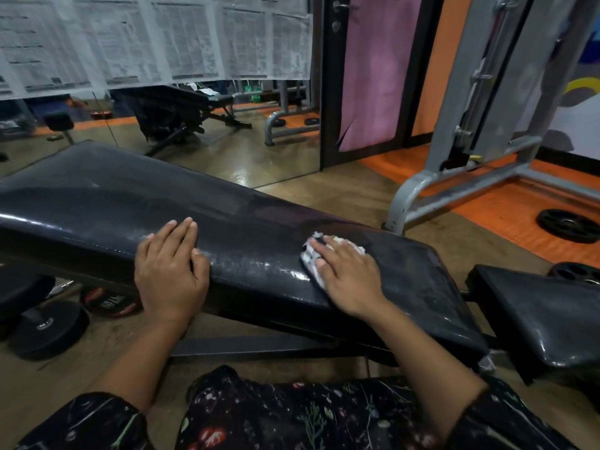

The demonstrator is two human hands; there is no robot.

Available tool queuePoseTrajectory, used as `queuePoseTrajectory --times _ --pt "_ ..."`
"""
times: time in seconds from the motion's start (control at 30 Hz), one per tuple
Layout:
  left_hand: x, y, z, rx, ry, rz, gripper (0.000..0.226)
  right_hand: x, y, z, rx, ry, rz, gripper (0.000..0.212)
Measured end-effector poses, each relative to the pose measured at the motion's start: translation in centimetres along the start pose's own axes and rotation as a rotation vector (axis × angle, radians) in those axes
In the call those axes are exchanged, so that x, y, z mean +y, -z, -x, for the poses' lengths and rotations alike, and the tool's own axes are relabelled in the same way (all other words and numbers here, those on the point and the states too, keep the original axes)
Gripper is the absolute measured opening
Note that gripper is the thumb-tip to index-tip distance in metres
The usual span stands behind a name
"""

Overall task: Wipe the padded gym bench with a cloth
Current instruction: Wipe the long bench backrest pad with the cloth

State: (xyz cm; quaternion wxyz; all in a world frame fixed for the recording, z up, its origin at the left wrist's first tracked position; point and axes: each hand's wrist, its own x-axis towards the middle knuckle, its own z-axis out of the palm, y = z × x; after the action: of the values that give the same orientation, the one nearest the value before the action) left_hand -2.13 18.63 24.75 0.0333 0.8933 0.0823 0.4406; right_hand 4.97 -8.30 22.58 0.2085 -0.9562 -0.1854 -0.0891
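Cloth (328,254) lies flat under right hand (349,276) on bench (227,222).

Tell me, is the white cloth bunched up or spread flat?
Bunched up. The white cloth shows crumpled folds poking out under the right hand pressing it on the black padded bench.

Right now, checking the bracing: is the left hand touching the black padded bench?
Touching. The head view shows the left hand resting flat on the black padded bench.

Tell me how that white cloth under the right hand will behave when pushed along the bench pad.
The cloth looks crumpled and soft, so it will probably bunch rather than slide flat. The bench pad looks glossy, maybe damp, so it likely glides easily under the right hand.
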Motion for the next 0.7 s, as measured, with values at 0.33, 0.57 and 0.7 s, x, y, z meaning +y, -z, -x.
queuePoseTrajectory --times 0.33,0.57,0.7 --pt "0.1 0.0 -0.1 0.001 -0.017 0.000 0.048 -7.4 -1.1 2.6 0.016 0.236 -0.098 0.046" --pt "0.3 -0.1 0.0 -0.004 0.005 0.002 0.049 -3.2 -0.8 -0.7 0.053 -0.119 -0.043 0.049" --pt "0.1 -0.1 0.0 0.006 0.000 -0.009 0.049 -10.3 -2.2 -0.2 0.040 0.094 -0.121 0.045"
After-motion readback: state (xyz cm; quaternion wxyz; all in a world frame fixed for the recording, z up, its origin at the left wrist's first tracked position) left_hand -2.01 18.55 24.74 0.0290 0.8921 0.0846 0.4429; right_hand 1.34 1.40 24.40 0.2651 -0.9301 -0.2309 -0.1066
